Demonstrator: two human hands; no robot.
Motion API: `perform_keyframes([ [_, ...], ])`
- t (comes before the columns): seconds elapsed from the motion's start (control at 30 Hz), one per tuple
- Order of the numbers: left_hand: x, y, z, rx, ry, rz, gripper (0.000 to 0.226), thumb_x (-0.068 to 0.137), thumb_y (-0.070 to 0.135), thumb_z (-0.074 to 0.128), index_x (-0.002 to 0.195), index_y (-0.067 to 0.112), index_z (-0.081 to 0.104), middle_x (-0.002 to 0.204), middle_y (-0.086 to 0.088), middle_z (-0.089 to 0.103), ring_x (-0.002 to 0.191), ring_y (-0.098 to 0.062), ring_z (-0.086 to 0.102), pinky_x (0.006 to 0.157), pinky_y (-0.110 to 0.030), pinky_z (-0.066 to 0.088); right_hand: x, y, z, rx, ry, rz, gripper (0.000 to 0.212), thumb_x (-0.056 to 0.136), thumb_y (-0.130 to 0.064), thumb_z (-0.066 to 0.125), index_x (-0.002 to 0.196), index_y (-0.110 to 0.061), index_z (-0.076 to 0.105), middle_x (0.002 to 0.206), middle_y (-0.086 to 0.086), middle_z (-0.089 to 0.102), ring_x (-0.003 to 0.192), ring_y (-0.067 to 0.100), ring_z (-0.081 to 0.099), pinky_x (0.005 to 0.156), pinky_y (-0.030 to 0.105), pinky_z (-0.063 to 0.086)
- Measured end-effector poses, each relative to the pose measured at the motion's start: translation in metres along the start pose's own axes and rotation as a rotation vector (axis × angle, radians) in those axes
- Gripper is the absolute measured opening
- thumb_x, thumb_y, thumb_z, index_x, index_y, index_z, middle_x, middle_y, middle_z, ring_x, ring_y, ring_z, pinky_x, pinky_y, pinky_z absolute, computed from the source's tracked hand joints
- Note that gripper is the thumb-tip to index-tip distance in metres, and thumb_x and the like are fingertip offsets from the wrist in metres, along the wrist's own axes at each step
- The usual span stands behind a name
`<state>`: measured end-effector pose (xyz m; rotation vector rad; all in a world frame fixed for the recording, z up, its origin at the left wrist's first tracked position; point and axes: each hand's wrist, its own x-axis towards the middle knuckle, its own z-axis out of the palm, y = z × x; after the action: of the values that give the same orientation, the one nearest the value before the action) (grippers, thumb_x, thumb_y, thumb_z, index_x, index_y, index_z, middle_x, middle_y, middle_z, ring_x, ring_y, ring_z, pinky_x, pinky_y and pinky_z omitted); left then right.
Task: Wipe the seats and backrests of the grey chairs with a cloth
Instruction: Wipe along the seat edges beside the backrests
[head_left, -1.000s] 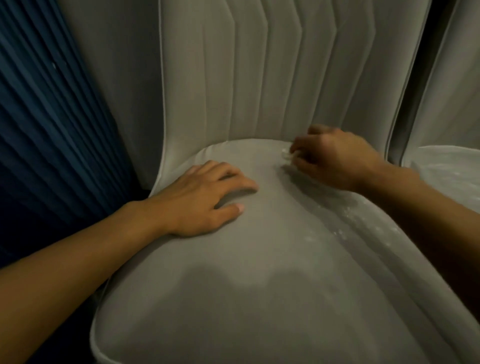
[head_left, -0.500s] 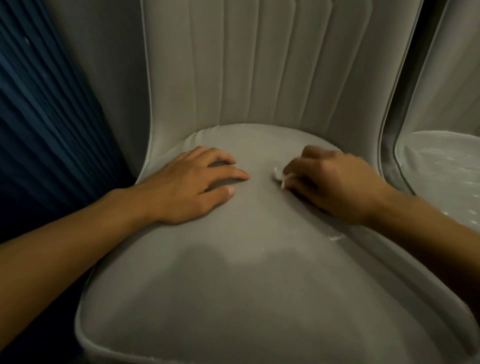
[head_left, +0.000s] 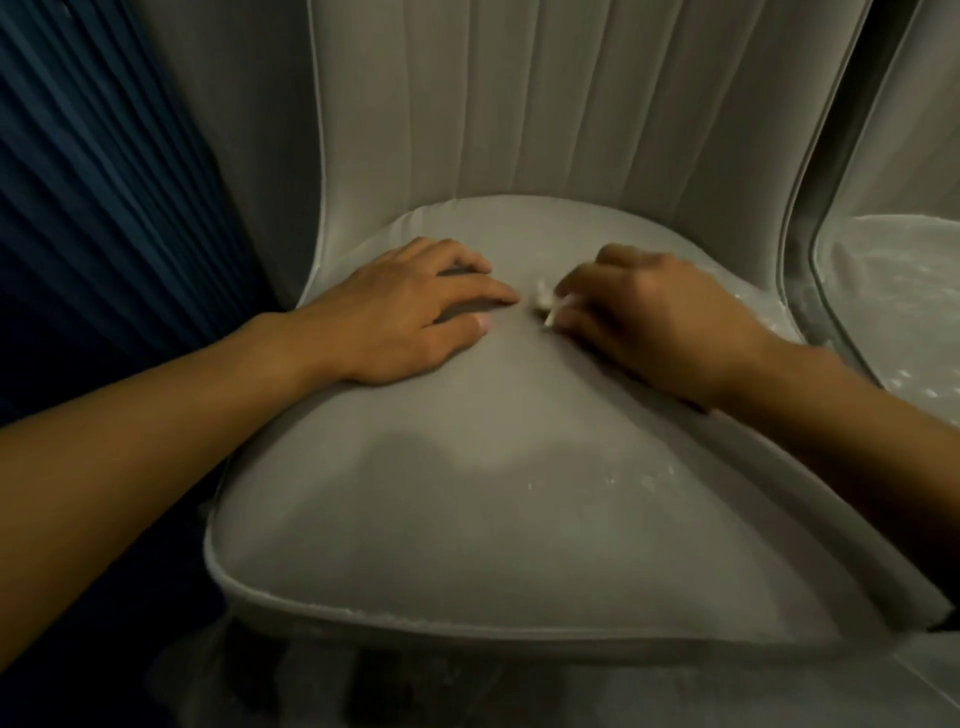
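Note:
A grey upholstered chair fills the view, with its rounded seat (head_left: 498, 509) in front of me and its ribbed backrest (head_left: 545, 104) rising behind. My left hand (head_left: 415, 317) rests flat on the left rear part of the seat, fingers spread. My right hand (head_left: 654, 317) lies on the seat just to the right of it, fingers curled round a small white cloth (head_left: 545, 301); only a crumpled tip of the cloth shows past the fingers. White specks dot the seat's right side.
A dark blue ribbed chair (head_left: 93, 182) stands close on the left. A second grey chair (head_left: 893, 280) stands on the right, its seat speckled white. A narrow dark gap separates it from the middle chair.
My right hand has slid the cloth leftward and toward me across the seat, ending close to my left fingertips. The left hand has stayed put. My view has shifted a little.

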<state>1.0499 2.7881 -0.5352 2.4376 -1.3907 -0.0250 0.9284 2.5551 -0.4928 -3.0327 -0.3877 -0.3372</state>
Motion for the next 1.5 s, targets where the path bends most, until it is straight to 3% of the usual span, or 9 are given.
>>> perform_keyframes([
  [0.07,-0.001,0.001,0.0,-0.004,-0.008,-0.005,0.054,0.093,0.063,0.032,0.141,0.048,0.051,0.146,0.009,0.045,0.138,-0.015,0.039,0.117,-0.042,0.033,-0.002,0.0,0.002,-0.001,0.01,0.083,0.046,0.094,-0.06,0.033,0.113,-0.029,0.062,0.102,0.004,0.059,0.087,0.033,0.063,0.075,0.047,0.053],
  [0.27,0.0,0.001,-0.003,0.011,-0.046,-0.012,0.057,0.092,0.066,0.028,0.144,0.049,0.047,0.148,0.013,0.04,0.14,-0.011,0.034,0.119,-0.04,0.028,-0.06,-0.099,-0.013,0.123,-0.262,-0.265,0.032,0.105,-0.044,0.036,0.127,-0.029,0.053,0.11,0.0,0.051,0.072,0.025,0.062,0.069,0.044,0.054],
  [0.43,0.001,0.002,-0.005,0.024,-0.064,-0.01,0.057,0.092,0.067,0.027,0.144,0.05,0.045,0.148,0.013,0.038,0.139,-0.011,0.034,0.118,-0.042,0.029,-0.069,-0.109,-0.016,0.123,-0.25,-0.389,0.026,0.105,-0.037,0.04,0.125,-0.03,0.055,0.108,0.002,0.053,0.067,0.024,0.059,0.054,0.041,0.052],
  [0.7,0.011,0.019,-0.005,0.105,-0.065,0.038,0.056,0.092,0.067,0.027,0.143,0.051,0.042,0.147,0.013,0.039,0.138,-0.01,0.034,0.116,-0.037,0.03,-0.026,0.021,-0.003,-0.115,-0.049,0.024,0.044,0.096,-0.063,0.025,0.12,-0.037,0.051,0.109,-0.002,0.051,0.082,0.033,0.065,0.067,0.045,0.055],
  [0.93,0.028,0.036,0.003,0.064,-0.062,0.077,0.053,0.093,0.068,0.028,0.142,0.054,0.04,0.147,0.017,0.037,0.138,-0.007,0.034,0.115,-0.037,0.033,-0.008,0.105,-0.001,-0.244,-0.046,0.458,0.031,0.099,-0.048,0.043,0.113,-0.026,0.06,0.111,0.01,0.056,0.09,0.04,0.063,0.077,0.048,0.055],
  [1.1,0.051,0.049,0.012,0.081,-0.106,0.111,0.053,0.094,0.068,0.027,0.145,0.055,0.036,0.151,0.017,0.033,0.141,-0.007,0.03,0.116,-0.037,0.031,-0.033,0.065,-0.01,-0.125,-0.115,0.154,0.041,0.096,-0.05,0.031,0.115,-0.03,0.061,0.105,0.001,0.057,0.087,0.031,0.064,0.074,0.043,0.054],
  [1.2,0.074,0.057,0.014,0.069,-0.087,0.126,0.054,0.094,0.068,0.025,0.142,0.053,0.041,0.147,0.018,0.037,0.138,-0.007,0.032,0.115,-0.037,0.032,-0.054,0.046,-0.015,0.031,-0.141,0.015,0.038,0.099,-0.051,0.037,0.116,-0.031,0.063,0.102,-0.006,0.058,0.085,0.019,0.062,0.074,0.038,0.052],
  [1.33,0.085,0.061,0.029,0.069,-0.045,0.131,0.051,0.095,0.066,0.028,0.141,0.052,0.044,0.146,0.015,0.039,0.136,-0.01,0.035,0.113,-0.036,0.03,-0.048,0.071,-0.014,0.134,-0.059,0.076,0.035,0.098,-0.047,0.046,0.119,-0.027,0.066,0.102,-0.003,0.063,0.089,0.016,0.062,0.079,0.033,0.051],
  [1.5,0.083,0.055,0.031,0.077,-0.09,0.134,0.058,0.093,0.068,0.016,0.147,0.055,0.035,0.153,0.016,0.033,0.142,-0.01,0.029,0.12,-0.037,0.022,-0.011,0.106,-0.001,-0.236,0.008,0.329,0.034,0.098,-0.045,0.046,0.117,-0.022,0.062,0.111,0.009,0.056,0.089,0.039,0.062,0.072,0.044,0.053],
])
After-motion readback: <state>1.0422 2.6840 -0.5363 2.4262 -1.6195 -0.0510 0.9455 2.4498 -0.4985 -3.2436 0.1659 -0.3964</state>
